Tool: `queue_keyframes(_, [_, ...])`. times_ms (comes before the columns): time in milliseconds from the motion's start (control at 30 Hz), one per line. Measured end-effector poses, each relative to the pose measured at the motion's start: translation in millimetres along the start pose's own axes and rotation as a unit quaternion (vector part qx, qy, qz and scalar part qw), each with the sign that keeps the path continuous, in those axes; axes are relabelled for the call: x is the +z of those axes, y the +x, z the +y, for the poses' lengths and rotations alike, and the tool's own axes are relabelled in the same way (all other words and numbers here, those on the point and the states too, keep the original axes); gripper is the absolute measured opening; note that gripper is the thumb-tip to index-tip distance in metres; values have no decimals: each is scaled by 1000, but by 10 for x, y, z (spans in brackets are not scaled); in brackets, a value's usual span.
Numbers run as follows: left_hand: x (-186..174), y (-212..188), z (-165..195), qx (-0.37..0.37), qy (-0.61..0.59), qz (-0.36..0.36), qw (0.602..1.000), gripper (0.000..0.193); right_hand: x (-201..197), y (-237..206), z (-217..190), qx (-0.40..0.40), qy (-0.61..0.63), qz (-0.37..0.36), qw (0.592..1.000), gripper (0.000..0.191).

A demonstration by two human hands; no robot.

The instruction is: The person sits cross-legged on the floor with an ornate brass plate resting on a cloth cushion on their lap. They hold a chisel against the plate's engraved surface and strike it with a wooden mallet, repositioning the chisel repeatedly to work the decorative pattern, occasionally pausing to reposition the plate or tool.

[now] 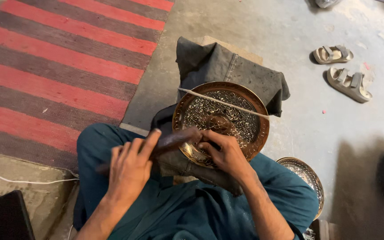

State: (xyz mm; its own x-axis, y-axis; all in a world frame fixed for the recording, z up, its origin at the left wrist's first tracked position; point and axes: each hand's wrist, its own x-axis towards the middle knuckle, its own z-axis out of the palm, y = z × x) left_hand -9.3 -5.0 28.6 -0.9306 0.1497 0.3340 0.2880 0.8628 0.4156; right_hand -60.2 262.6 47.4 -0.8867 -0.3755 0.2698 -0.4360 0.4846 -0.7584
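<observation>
my left hand (pixel 130 166) is wrapped around the handle of a dark hammer (pixel 174 138), blurred, its head over the lower rim of the engraved brass plate (pixel 236 118). my right hand (pixel 225 151) is pinched shut on something small pressed against the plate's pattern; i cannot tell what it is. the plate rests tilted on a dark folded cloth (pixel 218 62) over my lap, a pale cord (pixel 223 103) across its face. a second engraved plate (pixel 305 175) lies on the floor by my right knee. sandals (pixel 341 71) sit well apart, and a red striped rug (pixel 58 58) lies to my left.
</observation>
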Motion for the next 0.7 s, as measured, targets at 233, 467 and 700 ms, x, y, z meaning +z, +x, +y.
queue_keyframes(233, [-36,9,11,29,93,14,995,80,-8,-5,25,-13,5,-9,1000,28])
queue_keyframes(467, [-114,34,67,10,64,-17,998,79,2,-28,24,-14,5,5,1000,29])
queue_keyframes(700, [-201,-6,2,-113,-207,-40,971,74,51,-103,27,92,57,83,991,24])
